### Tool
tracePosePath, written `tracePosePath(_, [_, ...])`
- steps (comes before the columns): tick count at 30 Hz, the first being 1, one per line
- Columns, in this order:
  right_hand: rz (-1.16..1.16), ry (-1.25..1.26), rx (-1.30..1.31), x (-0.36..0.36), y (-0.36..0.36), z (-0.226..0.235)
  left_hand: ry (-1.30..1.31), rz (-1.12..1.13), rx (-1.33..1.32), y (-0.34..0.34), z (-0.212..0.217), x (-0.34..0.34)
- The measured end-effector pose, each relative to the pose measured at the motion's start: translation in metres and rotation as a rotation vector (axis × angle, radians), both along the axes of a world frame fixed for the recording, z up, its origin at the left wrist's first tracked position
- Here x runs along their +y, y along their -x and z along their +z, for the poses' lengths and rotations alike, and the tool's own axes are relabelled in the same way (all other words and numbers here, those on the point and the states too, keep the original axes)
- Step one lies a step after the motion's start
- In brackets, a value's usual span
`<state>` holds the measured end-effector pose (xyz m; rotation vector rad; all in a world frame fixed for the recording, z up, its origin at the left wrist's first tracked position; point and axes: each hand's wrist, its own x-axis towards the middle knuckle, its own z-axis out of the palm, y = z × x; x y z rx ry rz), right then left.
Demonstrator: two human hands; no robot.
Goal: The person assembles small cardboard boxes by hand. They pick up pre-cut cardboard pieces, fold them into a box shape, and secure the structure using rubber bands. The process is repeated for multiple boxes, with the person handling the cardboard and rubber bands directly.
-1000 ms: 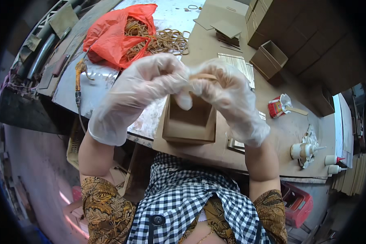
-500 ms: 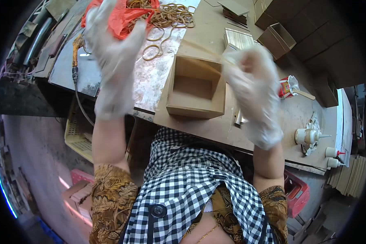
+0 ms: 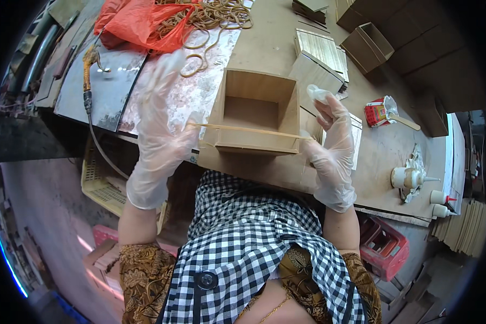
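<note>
1. The band is stretched between the gloved left hand and the gloved right hand, one end caught at each thumb
2. Its long axis is laid from left to right, dipped slightly toward the right thumb, and its upper strand is passed across the near part of the mouth of the box
3. A short piece of lower strand is seen just below the left thumb; its full path cannot be made out
4. The left hand is spread, its blurred fingers pointed away from the body; whether the band is also pinched there cannot be told
5. The right hand is spread too, its fingers raised and slightly curled; a pinch there cannot be told either
6. The box is set between the hands on the table, its open mouth turned up and its near wall turned toward the body
7. Beyond the left hand, a red bag is seen, with a heap of bands spilled beside it
8. To the left of the left hand, an air gun is laid
9. Beyond the right hand, panels are stacked near a smaller box
10. To the right of the right hand, a red packet is placed, a stick leaned at it, with a white bottle laid nearer the body
</note>
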<state>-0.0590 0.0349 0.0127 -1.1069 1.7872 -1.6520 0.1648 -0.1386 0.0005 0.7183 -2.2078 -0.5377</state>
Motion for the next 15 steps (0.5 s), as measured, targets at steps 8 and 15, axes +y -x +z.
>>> tracePosePath(8, [0.328, 0.196, -0.227, -0.027, 0.023, -0.014, -0.298, -0.548, -0.060, 0.026, 0.005, -0.036])
tracePosePath(15, [0.303, 0.235, -0.262, -0.051, 0.033, -0.024, -0.597, -0.551, 0.384, 0.058, -0.010, -0.043])
